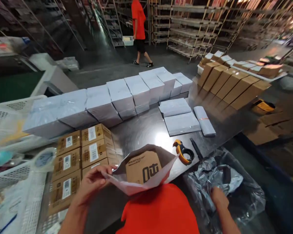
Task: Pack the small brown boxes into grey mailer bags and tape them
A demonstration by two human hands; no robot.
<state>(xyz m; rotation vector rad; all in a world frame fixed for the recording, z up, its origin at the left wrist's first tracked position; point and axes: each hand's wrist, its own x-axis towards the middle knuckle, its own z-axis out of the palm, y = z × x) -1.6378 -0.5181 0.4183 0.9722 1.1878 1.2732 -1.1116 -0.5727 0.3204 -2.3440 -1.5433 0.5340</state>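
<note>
A white mailing bag (136, 189) stands open-mouthed at the near table edge, against the red shirt. Inside it sits a brown cardboard box (134, 165) with dark printing. My left hand (97, 177) pinches the left rim of that bag. At the lower right, my right hand (219, 199) is closed over a clear plastic bag (251, 195) of crumpled grey film (230, 177). Its fingertips are hidden, so whatever it grips does not show. Between the mailing bag and the grey film lie a yellow-and-black tape dispenser (184, 152) and a black-handled tool (196, 149).
White packed parcels (120, 92) line the table's far side. Barcoded brown boxes (67, 162) are stacked left, beside white baskets (39, 195). Flat mailing bags (182, 122) and a rolled bundle (205, 121) lie mid-table. Brown boxes (229, 79) stand right. A person (138, 26) walks behind.
</note>
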